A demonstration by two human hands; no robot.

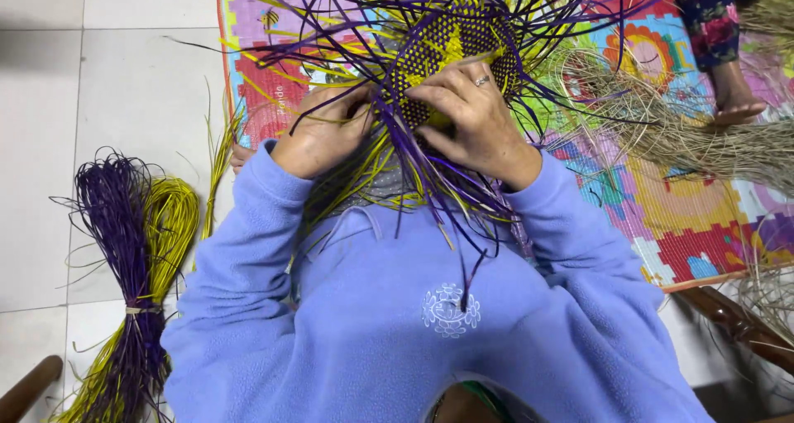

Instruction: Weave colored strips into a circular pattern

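Both hands were right in the thick of it. The left hand (321,133) had its grip pinched on a few yellow and purple strands (376,179) at the near edge of the woven panel (451,47), fingers curled tight into the loose ends. The right hand (471,117), ring showing, lay flat over the panel's lower part with the fingers spread, pressing the weave down; its grip looked clamped on the panel itself, thumb tucked under where strands fanned out, though the thumb's hold was mostly hidden.

The panel sat in front of the person's chest, held up over the lap, a purple-and-yellow checker with a yellow patch in the middle and long unwoven ends spraying out on all sides. By the look of it this was mid-weave, at the near edge: one strand being picked out while the finished part was pinned. A next pass would have called for lifting alternate strands cleanly and keeping the row snug, without letting the pinned section slip.

Underneath lay a bright patterned mat (686,224) on a pale tiled floor (50,142). A tied bundle of purple and yellow strands (136,249) rested on the tiles, left of the person's blue sleeve. Dry straw-coloured fibre (662,125) sprawled across the mat, and another person's foot (736,105) stood beside it.
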